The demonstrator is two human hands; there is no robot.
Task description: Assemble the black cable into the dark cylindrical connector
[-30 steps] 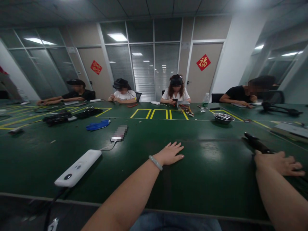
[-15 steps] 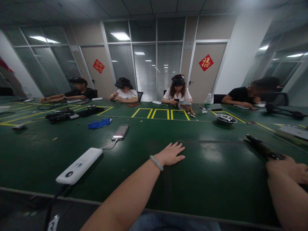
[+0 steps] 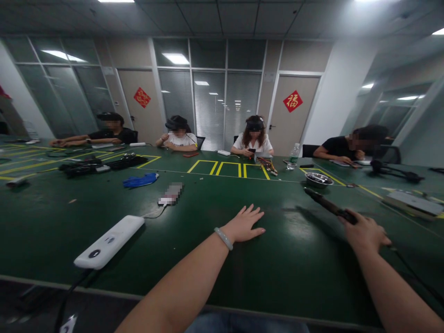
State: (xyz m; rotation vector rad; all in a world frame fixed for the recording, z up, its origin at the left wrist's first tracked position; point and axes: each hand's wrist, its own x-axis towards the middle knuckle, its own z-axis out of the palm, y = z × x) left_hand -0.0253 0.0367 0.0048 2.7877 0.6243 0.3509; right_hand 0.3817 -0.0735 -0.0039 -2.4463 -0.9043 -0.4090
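My left hand (image 3: 244, 225) lies flat on the green tabletop (image 3: 270, 273), palm down with fingers spread and holding nothing. A pale bangle (image 3: 224, 238) circles that wrist. On the right, my right hand (image 3: 364, 233) is wrapped round the handle of a curling iron (image 3: 326, 202), a long dark wand with a brownish barrel. The iron is held above the table, its tip pointing forward and left toward a shiny metal bowl (image 3: 319, 180). From the rear of the handle a black cord (image 3: 412, 270) runs down to the right. My grip partly hides the handle.
Left of my hands lie a white power bank (image 3: 109, 243), a cabled phone (image 3: 170, 194), a blue glove (image 3: 140, 180) and a heap of black cables (image 3: 83, 166). A water bottle (image 3: 293, 156) stands farther back. Several people sit along the far side.
My right hand has brought the curling iron leftward and inward from the right edge, and more of it shows. My left hand stays flat. The view has shifted slightly.
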